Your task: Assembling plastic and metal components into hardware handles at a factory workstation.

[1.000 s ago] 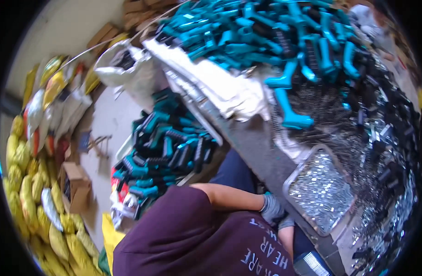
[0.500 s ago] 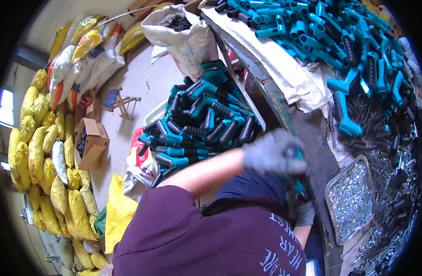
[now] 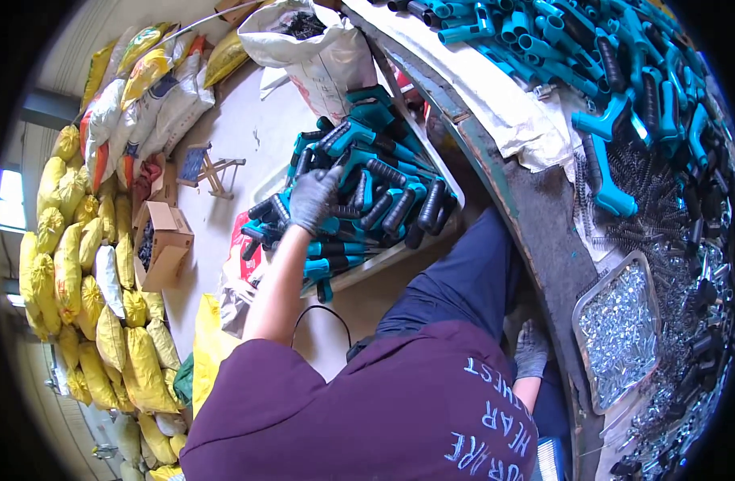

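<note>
head view: your grey-gloved left hand (image 3: 313, 199) rests on the heap of teal-and-black plastic tool handles (image 3: 359, 200) in the white tray (image 3: 446, 178) on the floor.
its fingers (image 3: 323, 180) curl over one handle on the heap's near-left side, though you cannot tell if they grip it; handles lie with long axes mostly slanting toward the upper right. your right hand (image 3: 531, 349), gloved too, hangs loosely curled and empty by the dark desk (image 3: 536, 232) edge, well apart, beside the metal tray of silvery screws (image 3: 624, 329).
</note>
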The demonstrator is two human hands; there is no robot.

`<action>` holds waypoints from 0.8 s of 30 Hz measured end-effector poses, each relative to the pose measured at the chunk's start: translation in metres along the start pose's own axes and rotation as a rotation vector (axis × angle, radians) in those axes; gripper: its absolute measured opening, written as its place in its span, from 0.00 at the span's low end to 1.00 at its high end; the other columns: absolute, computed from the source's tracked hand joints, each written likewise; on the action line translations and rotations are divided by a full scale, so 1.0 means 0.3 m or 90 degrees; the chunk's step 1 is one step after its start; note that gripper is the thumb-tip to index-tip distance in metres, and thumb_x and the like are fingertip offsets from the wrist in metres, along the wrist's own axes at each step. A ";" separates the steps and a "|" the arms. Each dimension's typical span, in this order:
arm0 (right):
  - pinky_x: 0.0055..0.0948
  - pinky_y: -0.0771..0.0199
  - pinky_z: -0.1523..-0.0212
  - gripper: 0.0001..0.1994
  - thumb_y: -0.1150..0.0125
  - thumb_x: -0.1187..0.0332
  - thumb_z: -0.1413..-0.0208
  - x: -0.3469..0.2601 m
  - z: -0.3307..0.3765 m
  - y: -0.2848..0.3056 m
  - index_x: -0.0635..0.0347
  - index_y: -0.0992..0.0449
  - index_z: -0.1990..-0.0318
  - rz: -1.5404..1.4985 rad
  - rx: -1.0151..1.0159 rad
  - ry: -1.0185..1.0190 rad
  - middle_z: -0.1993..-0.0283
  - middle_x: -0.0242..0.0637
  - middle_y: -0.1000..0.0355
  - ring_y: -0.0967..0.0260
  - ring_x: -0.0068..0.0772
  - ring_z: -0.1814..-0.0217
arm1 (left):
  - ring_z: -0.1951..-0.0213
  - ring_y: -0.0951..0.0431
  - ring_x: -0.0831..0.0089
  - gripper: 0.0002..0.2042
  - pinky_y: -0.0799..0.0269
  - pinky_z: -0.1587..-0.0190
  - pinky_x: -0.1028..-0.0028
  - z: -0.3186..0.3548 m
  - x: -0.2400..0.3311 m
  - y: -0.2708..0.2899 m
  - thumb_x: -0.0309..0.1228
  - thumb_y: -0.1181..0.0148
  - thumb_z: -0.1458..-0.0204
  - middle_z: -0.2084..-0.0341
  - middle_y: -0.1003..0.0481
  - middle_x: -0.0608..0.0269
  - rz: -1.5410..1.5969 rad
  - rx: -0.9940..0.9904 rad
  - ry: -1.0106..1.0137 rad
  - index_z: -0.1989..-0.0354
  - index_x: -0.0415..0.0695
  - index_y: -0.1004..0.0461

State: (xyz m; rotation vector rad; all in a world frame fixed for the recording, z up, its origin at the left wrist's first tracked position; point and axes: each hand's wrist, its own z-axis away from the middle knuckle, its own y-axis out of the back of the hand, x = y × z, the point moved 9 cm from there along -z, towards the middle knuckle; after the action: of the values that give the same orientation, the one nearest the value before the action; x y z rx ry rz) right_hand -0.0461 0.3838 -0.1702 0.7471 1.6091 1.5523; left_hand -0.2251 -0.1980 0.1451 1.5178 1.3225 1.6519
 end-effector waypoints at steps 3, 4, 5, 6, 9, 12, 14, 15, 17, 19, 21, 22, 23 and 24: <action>0.47 0.59 0.28 0.26 0.66 0.66 0.39 -0.014 -0.067 0.033 0.57 0.50 0.33 0.002 -0.106 0.004 0.26 0.40 0.55 0.58 0.40 0.25 | 0.65 0.21 0.53 0.27 0.30 0.59 0.57 0.056 -0.155 0.077 0.60 0.51 0.48 0.75 0.22 0.51 0.019 0.059 0.304 0.70 0.46 0.20; 0.47 0.63 0.26 0.27 0.66 0.67 0.40 -0.006 -0.032 -0.052 0.57 0.57 0.32 -0.142 -0.375 -0.082 0.25 0.42 0.59 0.62 0.42 0.23 | 0.66 0.21 0.52 0.28 0.30 0.59 0.57 0.064 -0.160 0.106 0.60 0.52 0.48 0.75 0.22 0.50 0.033 0.077 0.319 0.72 0.45 0.20; 0.47 0.63 0.26 0.27 0.66 0.67 0.40 -0.006 -0.013 -0.061 0.57 0.57 0.32 -0.146 -0.374 -0.085 0.25 0.42 0.59 0.62 0.42 0.23 | 0.64 0.21 0.53 0.28 0.31 0.57 0.57 0.063 -0.220 0.091 0.60 0.52 0.47 0.73 0.21 0.50 0.052 0.068 0.322 0.72 0.45 0.20; 0.45 0.60 0.27 0.25 0.68 0.65 0.38 0.009 -0.006 -0.059 0.57 0.51 0.32 -0.192 -0.292 -0.109 0.26 0.40 0.56 0.59 0.39 0.24 | 0.63 0.21 0.53 0.29 0.31 0.56 0.58 0.052 -0.236 0.076 0.60 0.53 0.47 0.71 0.21 0.50 0.072 0.056 0.322 0.72 0.44 0.20; 0.43 0.59 0.28 0.25 0.71 0.64 0.36 0.024 0.001 -0.055 0.57 0.45 0.32 -0.196 -0.279 -0.159 0.26 0.39 0.53 0.56 0.36 0.25 | 0.56 0.23 0.55 0.28 0.34 0.50 0.58 0.085 -0.190 0.131 0.60 0.53 0.46 0.64 0.21 0.48 -0.102 0.104 0.309 0.67 0.45 0.19; 0.43 0.60 0.27 0.25 0.72 0.64 0.35 0.038 0.011 -0.074 0.58 0.45 0.32 -0.183 -0.312 -0.191 0.26 0.39 0.54 0.57 0.36 0.25 | 0.50 0.26 0.51 0.29 0.37 0.44 0.58 0.120 -0.446 0.128 0.60 0.53 0.46 0.56 0.23 0.49 -0.092 0.144 0.288 0.58 0.45 0.21; 0.43 0.60 0.27 0.25 0.72 0.64 0.35 0.060 0.006 -0.140 0.58 0.45 0.32 -0.228 -0.273 -0.191 0.26 0.39 0.54 0.57 0.37 0.25 | 0.46 0.29 0.54 0.29 0.36 0.43 0.61 0.194 -0.805 0.079 0.58 0.50 0.46 0.49 0.26 0.50 0.262 0.172 0.539 0.48 0.47 0.26; 0.43 0.60 0.27 0.25 0.72 0.64 0.35 0.058 -0.007 -0.183 0.58 0.45 0.32 -0.259 -0.241 -0.172 0.26 0.39 0.54 0.57 0.37 0.25 | 0.47 0.30 0.57 0.27 0.34 0.45 0.61 0.198 -0.874 0.032 0.56 0.47 0.46 0.50 0.27 0.51 0.510 0.107 0.565 0.48 0.48 0.26; 0.44 0.60 0.27 0.25 0.71 0.65 0.36 0.096 0.028 -0.249 0.58 0.46 0.32 -0.294 -0.188 -0.174 0.26 0.40 0.54 0.57 0.37 0.25 | 0.47 0.30 0.59 0.26 0.33 0.46 0.62 0.164 -0.787 -0.104 0.54 0.45 0.47 0.50 0.28 0.51 0.771 0.004 0.582 0.48 0.49 0.26; 0.44 0.60 0.27 0.25 0.70 0.65 0.36 0.121 0.111 -0.255 0.58 0.47 0.32 -0.316 -0.134 -0.197 0.26 0.40 0.54 0.57 0.37 0.25 | 0.56 0.27 0.63 0.23 0.28 0.53 0.63 0.112 -0.444 -0.120 0.50 0.42 0.46 0.52 0.29 0.58 0.712 0.039 0.508 0.47 0.51 0.30; 0.44 0.60 0.27 0.25 0.70 0.65 0.36 0.098 0.059 -0.239 0.57 0.47 0.32 -0.301 -0.139 -0.153 0.26 0.39 0.54 0.57 0.37 0.25 | 0.60 0.29 0.69 0.21 0.28 0.55 0.66 0.093 -0.387 -0.044 0.44 0.39 0.46 0.56 0.30 0.64 0.608 0.004 0.328 0.47 0.52 0.33; 0.44 0.61 0.27 0.25 0.69 0.65 0.37 0.084 0.040 -0.227 0.56 0.47 0.32 -0.281 -0.140 -0.127 0.26 0.39 0.54 0.57 0.36 0.25 | 0.61 0.29 0.71 0.20 0.28 0.55 0.68 0.092 -0.327 -0.034 0.41 0.38 0.46 0.58 0.31 0.66 0.565 -0.017 0.205 0.48 0.52 0.34; 0.44 0.61 0.27 0.25 0.69 0.65 0.37 0.083 0.051 -0.220 0.56 0.47 0.32 -0.278 -0.146 -0.133 0.26 0.39 0.54 0.57 0.36 0.25 | 0.62 0.30 0.73 0.18 0.28 0.57 0.70 0.126 -0.191 -0.054 0.39 0.37 0.47 0.60 0.32 0.66 0.548 -0.012 0.166 0.51 0.51 0.33; 0.44 0.60 0.27 0.25 0.68 0.65 0.37 0.083 0.055 -0.216 0.56 0.46 0.32 -0.309 -0.152 -0.151 0.26 0.39 0.54 0.57 0.36 0.25 | 0.63 0.30 0.75 0.15 0.27 0.59 0.72 0.201 -0.030 -0.074 0.37 0.36 0.48 0.61 0.32 0.67 0.528 0.000 0.127 0.54 0.50 0.31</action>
State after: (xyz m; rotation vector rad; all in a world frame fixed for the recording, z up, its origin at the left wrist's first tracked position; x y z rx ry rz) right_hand -0.0395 0.4079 -0.2372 0.3579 1.2819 1.2213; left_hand -0.1710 -0.1794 0.1145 2.1092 0.7972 2.3338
